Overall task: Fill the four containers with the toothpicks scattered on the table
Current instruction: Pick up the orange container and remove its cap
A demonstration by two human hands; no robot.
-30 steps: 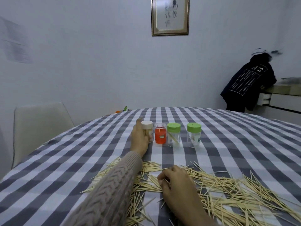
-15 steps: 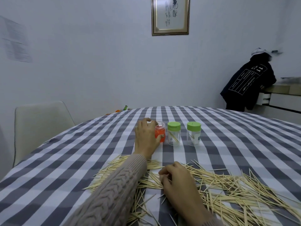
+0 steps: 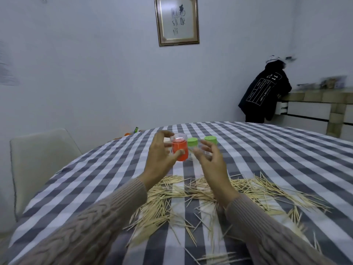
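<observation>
So my left hand (image 3: pixel 159 157) is gripping the small clear jar with the orange insert (image 3: pixel 179 149), lifted off the grey-and-white checked tablecloth (image 3: pixel 267 159). My right hand (image 3: pixel 211 159) hovers just beside that jar, fingers loose, holding nothing. Two green-lidded clear jars (image 3: pixel 192 143) stand right behind it, and the pale wooden toothpicks (image 3: pixel 191 196) lie scattered nearer to me.

Pale wall (image 3: pixel 95 73), framed calligraphy (image 3: pixel 176 21), perhaps a sideboard (image 3: pixel 315 109).

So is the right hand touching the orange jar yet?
Apart. The head view shows table between the right hand and the orange jar; only the left hand grips it.
</observation>
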